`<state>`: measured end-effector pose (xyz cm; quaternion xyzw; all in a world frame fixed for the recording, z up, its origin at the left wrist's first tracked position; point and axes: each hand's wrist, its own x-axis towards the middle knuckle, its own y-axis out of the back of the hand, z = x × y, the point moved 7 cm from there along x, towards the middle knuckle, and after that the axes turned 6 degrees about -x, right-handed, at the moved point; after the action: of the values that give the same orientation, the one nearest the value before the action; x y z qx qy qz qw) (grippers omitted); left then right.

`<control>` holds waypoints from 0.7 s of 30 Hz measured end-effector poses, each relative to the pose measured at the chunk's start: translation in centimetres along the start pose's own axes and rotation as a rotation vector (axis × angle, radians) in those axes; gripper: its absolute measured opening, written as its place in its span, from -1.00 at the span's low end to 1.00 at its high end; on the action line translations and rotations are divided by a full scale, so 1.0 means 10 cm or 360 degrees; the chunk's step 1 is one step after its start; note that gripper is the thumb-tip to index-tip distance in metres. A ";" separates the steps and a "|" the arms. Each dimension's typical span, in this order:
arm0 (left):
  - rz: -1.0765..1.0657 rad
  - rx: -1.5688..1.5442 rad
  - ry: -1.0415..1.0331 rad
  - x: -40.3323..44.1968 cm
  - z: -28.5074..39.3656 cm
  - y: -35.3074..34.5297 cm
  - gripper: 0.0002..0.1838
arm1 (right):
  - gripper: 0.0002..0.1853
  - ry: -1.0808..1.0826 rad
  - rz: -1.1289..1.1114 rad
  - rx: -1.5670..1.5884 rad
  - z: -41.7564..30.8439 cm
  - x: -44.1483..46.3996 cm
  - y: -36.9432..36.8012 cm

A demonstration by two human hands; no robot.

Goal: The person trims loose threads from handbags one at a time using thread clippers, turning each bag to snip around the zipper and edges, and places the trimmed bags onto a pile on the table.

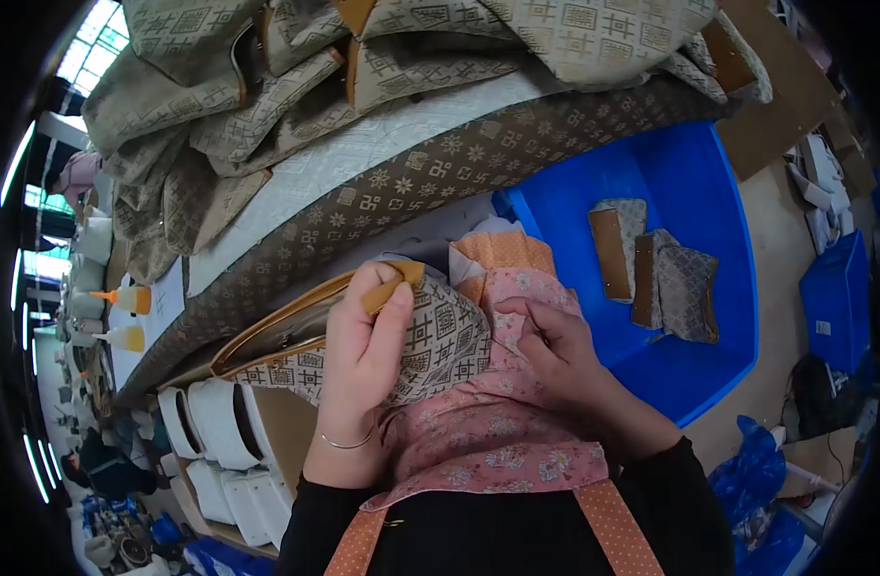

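A beige-and-brown patterned fabric bag [442, 331] with tan edging along its open mouth lies across my lap. My left hand [363, 331] is closed on the tan-trimmed corner of the bag, thumb on top and fingers folded over the edge. A tan strip end shows between the thumb and fingers. My right hand [553, 348] is beside the bag's right end, over the pink floral apron [498, 398]. Its fingers are curled in toward the thumb, and what they hold, if anything, is hidden.
Several similar bags [411, 48] are heaped on the cloth-draped table [363, 144] ahead. A blue bin [685, 384] at right holds patterned pieces [688, 288]. Orange-capped bottle [133, 300] and yellow bottle [125, 338] stand at left. Below them, white pieces [224, 422] sit on a shelf.
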<state>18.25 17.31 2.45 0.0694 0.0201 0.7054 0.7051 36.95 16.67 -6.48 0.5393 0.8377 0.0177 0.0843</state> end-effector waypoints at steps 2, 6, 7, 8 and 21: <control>-0.0033 0.0082 -0.0009 0.00 -0.02 0.01 -0.90 | -0.66 0.0309 -0.0122 -0.0255 -0.25 0.12 -0.10; 0.0054 -0.0114 0.0072 -0.02 -0.12 0.05 -0.88 | -0.64 0.0802 0.0032 -0.0231 -0.44 0.31 -0.29; 0.0057 -0.0153 0.0030 -0.03 -0.13 0.08 -0.87 | -0.63 0.0833 0.0110 -0.0111 -0.43 0.35 -0.31; 0.0070 -0.0149 0.0039 -0.03 -0.15 0.10 -0.87 | -0.63 0.0829 0.0097 -0.0103 -0.44 0.36 -0.32; 0.0017 -0.0051 0.0089 -0.02 -0.18 0.10 -0.82 | -0.65 0.1321 0.0492 -0.0591 -0.60 0.48 -0.39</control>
<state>17.06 17.19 0.79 0.0384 0.0284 0.7110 0.7015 30.53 19.80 -1.62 0.5807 0.6933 0.3932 -0.1661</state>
